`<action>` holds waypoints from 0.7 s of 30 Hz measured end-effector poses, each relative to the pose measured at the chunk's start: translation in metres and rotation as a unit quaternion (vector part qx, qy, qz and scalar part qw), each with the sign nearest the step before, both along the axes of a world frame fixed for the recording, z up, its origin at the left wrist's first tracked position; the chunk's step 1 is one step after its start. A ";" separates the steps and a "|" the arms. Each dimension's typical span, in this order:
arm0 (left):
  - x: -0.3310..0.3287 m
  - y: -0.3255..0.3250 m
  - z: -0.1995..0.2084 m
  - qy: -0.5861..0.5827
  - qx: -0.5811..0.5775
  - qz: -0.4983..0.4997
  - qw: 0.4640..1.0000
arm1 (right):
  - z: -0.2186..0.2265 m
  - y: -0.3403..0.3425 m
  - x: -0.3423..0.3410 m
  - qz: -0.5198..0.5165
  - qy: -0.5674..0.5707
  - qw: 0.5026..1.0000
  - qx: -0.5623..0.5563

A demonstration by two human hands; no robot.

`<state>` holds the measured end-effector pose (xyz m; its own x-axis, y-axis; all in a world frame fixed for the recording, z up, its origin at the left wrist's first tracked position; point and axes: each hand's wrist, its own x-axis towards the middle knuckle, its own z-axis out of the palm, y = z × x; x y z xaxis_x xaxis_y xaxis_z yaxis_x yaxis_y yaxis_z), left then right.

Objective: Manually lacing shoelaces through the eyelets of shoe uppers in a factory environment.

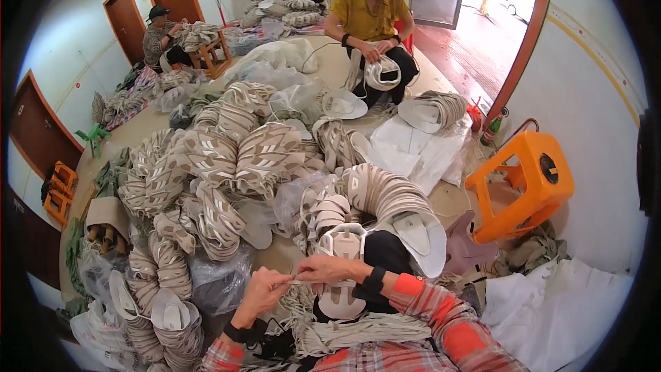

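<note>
My left hand (263,294) and my right hand (332,269) meet low in the middle, fingers pinched together. Between their fingertips runs a short stretch of pale shoelace (297,282). Under my right wrist a beige and white shoe upper (342,242) lies over my lap, partly hidden by that hand and forearm. A bundle of loose cream laces (365,333) spreads across my lap, just below the upper. Dark bands circle both my wrists.
Stacked shoe uppers (389,196) curve away ahead, and large heaps of uppers (268,155) cover the floor to the left. An orange stool (527,179) stands at right, near white sacks (551,310). A co-worker in a yellow shirt (368,10) handles an upper; others sit farther back.
</note>
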<state>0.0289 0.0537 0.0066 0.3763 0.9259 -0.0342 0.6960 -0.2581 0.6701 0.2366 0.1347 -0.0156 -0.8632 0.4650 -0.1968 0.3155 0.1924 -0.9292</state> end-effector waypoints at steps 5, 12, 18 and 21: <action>-0.010 -0.016 0.014 -0.129 -0.050 0.088 0.986 | 0.021 -0.004 -0.016 0.046 -0.014 0.998 -0.051; -0.123 -0.075 0.038 -0.144 -0.337 0.188 0.911 | 0.020 0.019 0.025 -0.141 0.090 0.935 -0.312; -0.304 -0.162 -0.043 -0.436 -0.501 0.459 0.590 | -0.014 0.026 0.044 -0.208 0.216 0.808 -0.507; -0.307 -0.083 -0.040 -0.432 -0.437 0.416 0.670 | -0.026 0.037 0.051 -0.188 0.233 0.777 -0.554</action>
<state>-0.2780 -0.0290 -0.0329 -0.0298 0.5958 -0.8026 -0.3904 0.7322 0.5580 0.2880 0.1714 -0.0413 -0.8051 0.4692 -0.3630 -0.2638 -0.8312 -0.4893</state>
